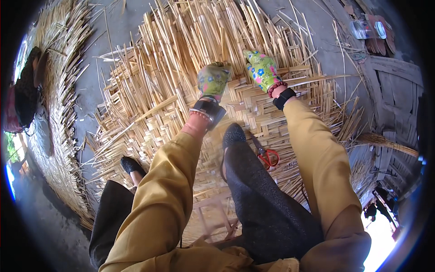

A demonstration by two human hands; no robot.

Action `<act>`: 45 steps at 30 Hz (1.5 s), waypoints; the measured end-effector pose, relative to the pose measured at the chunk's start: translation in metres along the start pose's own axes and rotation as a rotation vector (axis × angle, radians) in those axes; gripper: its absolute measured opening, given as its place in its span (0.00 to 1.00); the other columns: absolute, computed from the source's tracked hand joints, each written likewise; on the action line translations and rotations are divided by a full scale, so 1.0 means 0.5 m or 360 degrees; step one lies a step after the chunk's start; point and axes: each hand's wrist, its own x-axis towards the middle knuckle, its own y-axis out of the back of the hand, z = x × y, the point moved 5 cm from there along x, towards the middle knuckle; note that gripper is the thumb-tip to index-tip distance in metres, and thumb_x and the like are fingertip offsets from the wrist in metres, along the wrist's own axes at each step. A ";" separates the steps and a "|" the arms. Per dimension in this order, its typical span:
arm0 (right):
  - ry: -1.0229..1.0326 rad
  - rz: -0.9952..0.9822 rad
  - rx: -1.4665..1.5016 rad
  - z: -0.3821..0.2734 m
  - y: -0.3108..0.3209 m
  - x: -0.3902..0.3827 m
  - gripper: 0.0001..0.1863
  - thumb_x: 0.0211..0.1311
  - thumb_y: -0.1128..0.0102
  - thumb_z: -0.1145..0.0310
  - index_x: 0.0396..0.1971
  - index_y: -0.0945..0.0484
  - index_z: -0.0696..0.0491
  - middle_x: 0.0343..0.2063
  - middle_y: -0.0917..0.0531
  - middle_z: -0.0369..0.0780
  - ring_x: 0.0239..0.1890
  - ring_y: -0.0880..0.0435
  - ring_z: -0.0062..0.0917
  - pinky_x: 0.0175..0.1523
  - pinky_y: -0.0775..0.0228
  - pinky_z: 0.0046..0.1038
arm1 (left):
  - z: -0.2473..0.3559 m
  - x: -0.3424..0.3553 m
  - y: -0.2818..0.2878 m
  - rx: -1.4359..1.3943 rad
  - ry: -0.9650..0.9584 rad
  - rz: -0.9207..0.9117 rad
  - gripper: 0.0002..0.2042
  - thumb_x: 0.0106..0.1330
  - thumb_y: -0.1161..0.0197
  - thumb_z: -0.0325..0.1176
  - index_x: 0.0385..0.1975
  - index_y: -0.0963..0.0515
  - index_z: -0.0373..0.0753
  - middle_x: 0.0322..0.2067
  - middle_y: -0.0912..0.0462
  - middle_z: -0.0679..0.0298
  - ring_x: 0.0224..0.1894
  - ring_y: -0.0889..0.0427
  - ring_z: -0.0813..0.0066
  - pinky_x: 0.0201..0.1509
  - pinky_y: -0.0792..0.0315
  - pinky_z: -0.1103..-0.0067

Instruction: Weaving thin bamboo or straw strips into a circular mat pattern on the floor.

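Observation:
A half-woven mat of split reeds [253, 118] spreads over the floor below me, its loose strips fanning out at the far side. My left hand [214, 80], in a green patterned glove and slightly blurred, is closed over reed strips [190, 54] at the far edge of the weave. Just to its right, my right hand [263, 71], in a flowered green glove, is also closed among the strips; its palm side is hidden, so I cannot make out what lies in it. Red-handled scissors [268, 157] rest on the mat beside my right leg.
Another reed mat or bundle [68, 113] runs along the left side. A straw broom [385, 143] lies at the right, near wooden boards [398, 81]. A glass jar [360, 30] stands at the upper right. My shoe [234, 135] is on the weave.

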 end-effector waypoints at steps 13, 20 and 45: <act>-0.0900 -0.0246 0.2929 0.074 -0.104 -0.024 0.09 0.48 0.44 0.77 0.32 0.27 0.53 0.25 0.26 0.32 0.26 0.26 0.23 0.36 0.32 0.22 | 0.011 -0.007 -0.009 -0.0109 0.0149 0.0044 0.13 0.53 0.43 0.43 0.29 0.21 0.39 0.20 0.21 0.58 0.23 0.22 0.67 0.28 0.31 0.76; -0.1254 0.0186 0.2622 0.083 -0.050 -0.071 0.14 0.47 0.43 0.79 0.38 0.25 0.59 0.35 0.20 0.41 0.31 0.21 0.20 0.34 0.27 0.19 | 0.046 -0.007 -0.025 0.0288 -0.0376 -0.0331 0.17 0.55 0.46 0.33 0.46 0.29 0.44 0.33 0.23 0.56 0.37 0.24 0.61 0.41 0.32 0.73; -0.0750 0.0398 0.1142 0.035 -0.044 -0.076 0.09 0.42 0.41 0.79 0.27 0.20 0.56 0.27 0.18 0.37 0.31 0.20 0.19 0.38 0.29 0.19 | -0.008 -0.096 -0.015 0.1294 -0.0802 0.0171 0.30 0.49 0.43 0.45 0.55 0.44 0.58 0.41 0.34 0.67 0.42 0.32 0.66 0.44 0.37 0.61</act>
